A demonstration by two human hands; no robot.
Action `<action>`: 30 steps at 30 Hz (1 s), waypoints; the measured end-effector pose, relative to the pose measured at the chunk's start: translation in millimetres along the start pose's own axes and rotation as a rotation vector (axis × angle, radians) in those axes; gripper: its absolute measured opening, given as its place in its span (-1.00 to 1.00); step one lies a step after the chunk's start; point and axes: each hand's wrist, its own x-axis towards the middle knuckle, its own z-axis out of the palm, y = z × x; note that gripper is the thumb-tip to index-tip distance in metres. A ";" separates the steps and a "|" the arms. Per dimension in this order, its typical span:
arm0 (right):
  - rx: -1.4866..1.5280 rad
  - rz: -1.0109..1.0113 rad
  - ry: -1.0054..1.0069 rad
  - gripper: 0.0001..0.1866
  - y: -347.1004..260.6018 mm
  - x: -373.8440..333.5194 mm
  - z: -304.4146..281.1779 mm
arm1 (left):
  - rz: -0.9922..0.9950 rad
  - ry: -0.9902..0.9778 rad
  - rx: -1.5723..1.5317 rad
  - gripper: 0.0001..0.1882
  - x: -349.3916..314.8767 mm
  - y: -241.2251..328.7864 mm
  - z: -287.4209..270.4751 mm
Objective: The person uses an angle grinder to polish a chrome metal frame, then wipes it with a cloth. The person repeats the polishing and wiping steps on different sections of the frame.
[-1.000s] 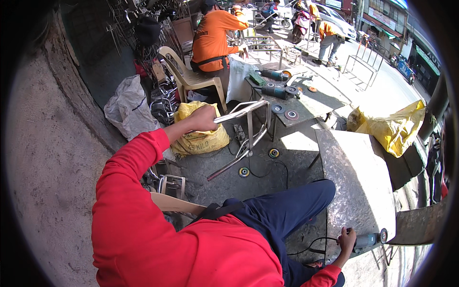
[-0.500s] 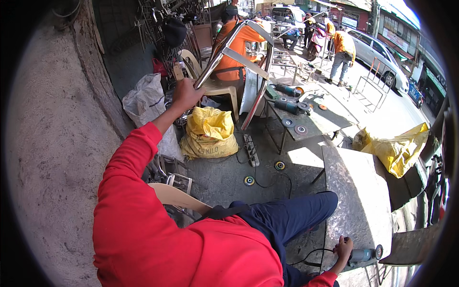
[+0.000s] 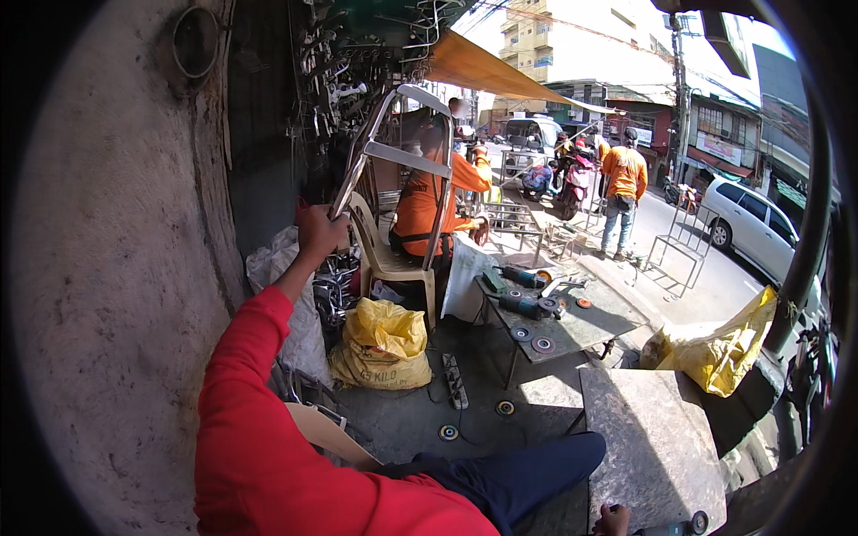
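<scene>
My left hand, arm stretched out to the left, is closed around one leg of a shiny bent metal frame. The frame stands up in the air, with rounded top corners and a flat crossbar between its two sides. At the lower edge, my right hand is curled at the tail end of an angle grinder. The grinder lies on a worn metal-topped table, its disc pointing right. Both this hand and the grinder's body are partly cut off by the picture's edge.
Beyond stands a low table with more grinders and loose discs. A yellow sack, a power strip and discs lie on the floor. A seated co-worker in orange is behind the metal frame. A rough wall rises at left.
The view has tilted up, showing more of the street and pushing the grinder to the lower edge. My left hand still holds the metal frame, which appears lower and farther left in the picture.
</scene>
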 end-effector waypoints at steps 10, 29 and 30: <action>-0.123 -0.089 0.064 -0.42 -19.8 -6.6 -5.2 | -0.202 0.066 -0.296 -0.65 31.1 3.9 -33.0; 0.340 0.136 -0.014 -0.68 -0.2 -24.1 -0.6 | -0.174 0.126 -0.032 -0.60 7.9 -112.1 17.7; 0.362 0.142 -0.025 -0.68 1.8 -24.1 0.6 | -0.176 0.106 -0.017 -0.60 6.5 -123.9 15.0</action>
